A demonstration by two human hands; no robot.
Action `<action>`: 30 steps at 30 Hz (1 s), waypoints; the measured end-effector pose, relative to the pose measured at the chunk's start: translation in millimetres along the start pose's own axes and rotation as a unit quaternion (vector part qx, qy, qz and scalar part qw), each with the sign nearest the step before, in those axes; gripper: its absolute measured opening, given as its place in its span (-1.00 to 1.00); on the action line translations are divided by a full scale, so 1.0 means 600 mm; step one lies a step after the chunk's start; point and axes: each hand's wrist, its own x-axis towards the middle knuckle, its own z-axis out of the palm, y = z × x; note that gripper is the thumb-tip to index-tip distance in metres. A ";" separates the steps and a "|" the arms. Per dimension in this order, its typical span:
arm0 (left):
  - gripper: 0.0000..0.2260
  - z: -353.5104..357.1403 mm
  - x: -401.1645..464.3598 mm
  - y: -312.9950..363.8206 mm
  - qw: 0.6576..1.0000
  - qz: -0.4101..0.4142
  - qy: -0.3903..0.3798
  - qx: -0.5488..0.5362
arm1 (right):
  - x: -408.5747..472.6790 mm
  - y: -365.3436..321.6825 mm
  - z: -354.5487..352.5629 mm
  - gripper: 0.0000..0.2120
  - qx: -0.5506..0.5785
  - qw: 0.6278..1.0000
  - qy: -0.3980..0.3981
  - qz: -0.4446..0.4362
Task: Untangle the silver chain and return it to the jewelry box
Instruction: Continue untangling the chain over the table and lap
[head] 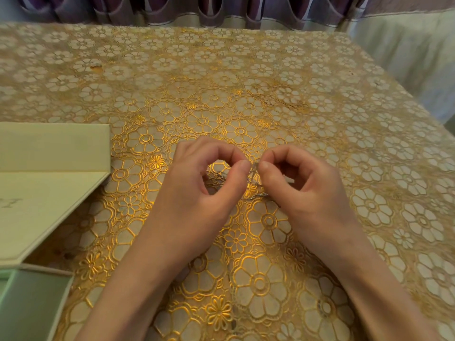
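Note:
A thin silver chain (253,177) hangs bunched between my two hands just above the table's middle. My left hand (197,193) pinches it between thumb and forefinger at the left side. My right hand (302,190) pinches it the same way at the right, the fingertips almost meeting. Loops of the chain trail down onto the cloth below the fingers and behind the left thumb. The pale green jewelry box (32,299) stands open at the lower left corner, its lid (46,188) folded back flat on the table.
A gold floral tablecloth (246,82) covers the whole table. The table's right edge (406,94) runs diagonally, with pale fabric beyond it. Purple curtains (197,8) hang behind the far edge.

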 end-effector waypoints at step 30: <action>-0.93 0.002 0.001 -0.003 1.000 0.005 -0.005 0.024 | -0.001 0.002 -0.001 -0.91 -0.019 0.999 -0.037 0.000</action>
